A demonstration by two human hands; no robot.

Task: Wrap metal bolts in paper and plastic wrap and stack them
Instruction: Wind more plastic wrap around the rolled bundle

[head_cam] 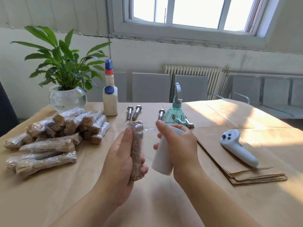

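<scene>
Left hand (120, 158) grips the paper-wrapped bolt (136, 151) upright, fingers curled round its lower half, held above the tabletop (155, 202). Right hand (177, 149) is clamped on the film roll (161, 158) just beside it; a strip of film (148, 129) runs taut from the roll to the bolt's top.

Handling, my read: steel bolt, so heavy and stiff for its size, with the head end carrying more weight. Paper plus film looks slick, so take it mid-shank with a full wrap, not a pinch. Film is thin and clingy, tears or bunches if tension drops; keep the roll close.

Pile (54, 136) of finished bundles sits left on the tabletop. Bare bolts (134, 112) lie at the back near the glue bottle (110, 97) and sprayer (175, 112). Paper sheets (229, 161) stacked right, with a controller (237, 147) on top.
</scene>
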